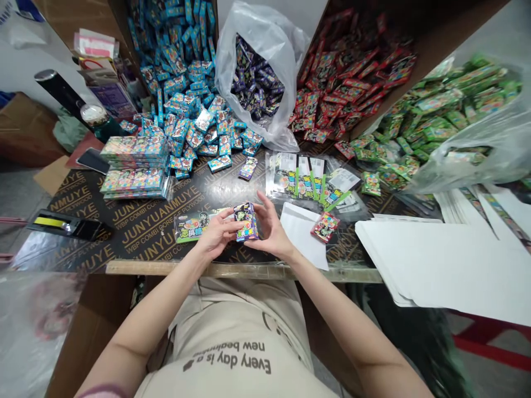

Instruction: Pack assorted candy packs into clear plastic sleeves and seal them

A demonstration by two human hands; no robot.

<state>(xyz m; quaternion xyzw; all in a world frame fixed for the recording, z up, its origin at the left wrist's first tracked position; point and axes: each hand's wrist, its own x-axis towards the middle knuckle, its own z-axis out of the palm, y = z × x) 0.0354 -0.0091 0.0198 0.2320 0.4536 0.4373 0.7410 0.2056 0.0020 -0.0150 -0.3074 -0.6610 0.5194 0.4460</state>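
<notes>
Between both hands, just above the table's front part, is a small purple box [245, 221] with a colourful printed front. The fingers of my left hand [216, 233] press on its left side and front. My right hand [271, 229] grips it from the right, thumb low and fingers at the upper edge. Under my left hand lies a printed clear plastic bag [188, 228] with a green and black label. To the right of my right hand, a small red box [324, 227] rests on a white sheet [301, 226].
Blue boxes [194, 132] pile up at back left, beside a plastic bag of purple boxes [259, 83]. Red boxes [340, 94] and green packets [435, 121] lie at back right. Flat printed bags [307, 179], packed stacks [135, 166], a stapler [62, 224] and white card [448, 265] surround the hands.
</notes>
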